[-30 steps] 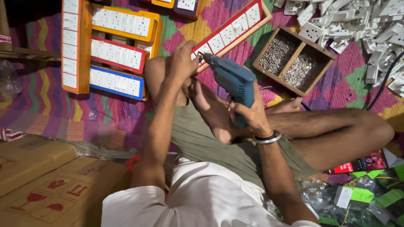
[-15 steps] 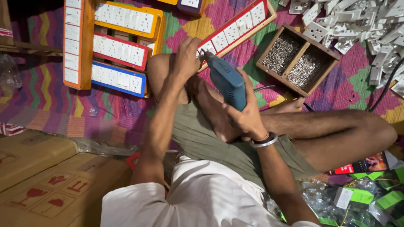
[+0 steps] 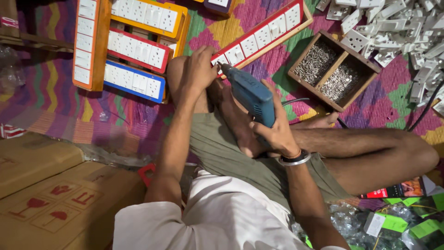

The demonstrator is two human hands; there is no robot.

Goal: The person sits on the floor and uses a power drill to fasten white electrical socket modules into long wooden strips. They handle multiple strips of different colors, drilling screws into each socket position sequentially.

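My right hand [image 3: 276,132] grips a blue electric drill [image 3: 249,94] by its handle, its tip pointing up-left. My left hand [image 3: 202,69] is closed near the drill's tip, resting by my knee against the end of a long red-edged board of white switches and sockets [image 3: 260,34]. Whether the fingers pinch anything small is hidden. I sit cross-legged on a patterned mat, and my foot lies under the drill.
Orange, yellow, red and blue switch boards [image 3: 134,46] lie at the upper left. A wooden two-part box of screws [image 3: 334,69] sits right of the drill, with a heap of white sockets [image 3: 397,28] beyond. Cardboard cartons [image 3: 55,194] stand at lower left.
The drill has swung from pointing left to pointing up-left, its tip now close to my left hand at the end of the red-edged board. My left hand stayed in place.
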